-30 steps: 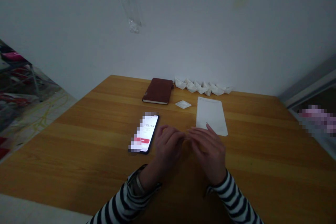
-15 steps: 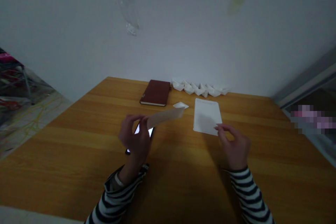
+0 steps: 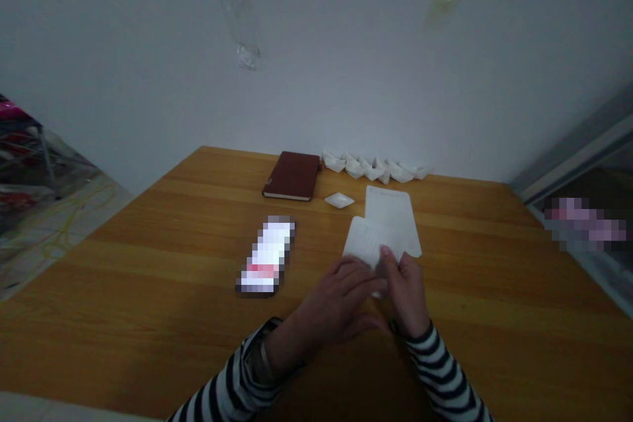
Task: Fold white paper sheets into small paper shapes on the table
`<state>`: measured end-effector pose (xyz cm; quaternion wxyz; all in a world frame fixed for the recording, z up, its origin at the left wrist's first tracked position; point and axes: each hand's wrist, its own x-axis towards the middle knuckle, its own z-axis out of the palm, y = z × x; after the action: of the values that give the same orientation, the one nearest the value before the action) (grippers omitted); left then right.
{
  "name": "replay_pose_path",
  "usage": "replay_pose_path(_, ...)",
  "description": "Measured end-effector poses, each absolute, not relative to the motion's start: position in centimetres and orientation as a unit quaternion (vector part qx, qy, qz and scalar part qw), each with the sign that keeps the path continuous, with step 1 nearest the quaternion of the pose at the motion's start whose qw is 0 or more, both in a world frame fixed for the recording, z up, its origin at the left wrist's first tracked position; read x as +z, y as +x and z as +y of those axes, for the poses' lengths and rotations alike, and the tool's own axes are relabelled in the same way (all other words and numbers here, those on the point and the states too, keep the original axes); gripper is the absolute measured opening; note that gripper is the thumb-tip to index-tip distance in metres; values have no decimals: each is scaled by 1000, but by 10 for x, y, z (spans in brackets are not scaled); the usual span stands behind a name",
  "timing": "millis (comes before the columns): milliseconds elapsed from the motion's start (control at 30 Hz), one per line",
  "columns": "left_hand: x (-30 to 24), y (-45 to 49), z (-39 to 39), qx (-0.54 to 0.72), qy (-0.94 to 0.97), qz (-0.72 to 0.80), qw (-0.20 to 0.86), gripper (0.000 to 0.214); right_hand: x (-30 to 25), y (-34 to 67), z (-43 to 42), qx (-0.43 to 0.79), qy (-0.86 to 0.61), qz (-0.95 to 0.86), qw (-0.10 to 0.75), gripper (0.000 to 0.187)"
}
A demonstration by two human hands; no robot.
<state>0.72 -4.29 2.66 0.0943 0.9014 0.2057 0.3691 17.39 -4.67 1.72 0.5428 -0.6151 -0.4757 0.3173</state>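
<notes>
My right hand [image 3: 408, 293] grips a white sheet of paper [image 3: 363, 237], its thumb lying on top near the lower right part. My left hand [image 3: 341, 300] reaches across the sheet's near edge with its fingers stretched to the right and its thumb apart below. Whether those fingers touch the paper is hard to make out. Beyond the held sheet lies a stack of white paper [image 3: 395, 211] on the table, partly covered by it from this viewpoint. A small folded paper boat [image 3: 339, 200] rests just left of the stack.
Several folded paper boats [image 3: 376, 169] stand in a row by the wall. Left of them is a dark red notebook [image 3: 291, 176]. A phone with a lit screen [image 3: 268, 256] lies on the wooden table [image 3: 148, 264], left of my hands.
The sheet, held up by my left hand before, has moved right and down into my right hand's grip. Both hands have come together, and the phone is uncovered.
</notes>
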Motion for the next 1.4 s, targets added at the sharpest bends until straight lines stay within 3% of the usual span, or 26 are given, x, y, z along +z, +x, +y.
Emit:
replay_pose_path(100,32,0,-35,426,838,331,87,45,24,176,-48,338,-532,-633,449,36)
replay_pose_path(233,31,-7,-22,412,834,356,91,8,25,165,-51,315,-457,-745,370,25)
replay_pose_path(267,30,-8,-20,410,835,351,104,10,23,163,-51,304,-470,-740,372,25)
replay_pose_path(467,28,-9,-21,434,786,422,130,15,21,154,-53,281,-556,-612,487,17)
replay_pose_path(633,33,-10,-23,482,727,447,198,17,20,155,-53,257,-584,-590,495,13)
replay_pose_path(833,38,-36,-2,656,425,561,273,25,12,181,-42,250,-615,-510,547,18)
replay_pose_path(933,35,-42,6,699,330,550,317,34,8,175,-40,327,-564,-476,591,29)
replay_pose_path(1067,25,-28,2,629,371,528,433,47,-1,148,-44,484,-472,-457,578,42)
replay_pose_path(1233,11,-10,-8,546,450,508,492,48,-9,142,-43,516,-490,-320,626,40)
replay_pose_path(1333,-3,-5,-9,506,516,514,462,41,-9,144,-41,564,-427,-288,646,53)
replay_pose_path(1400,-14,-2,-11,469,606,528,366,35,-11,139,-41,598,-381,-286,645,57)
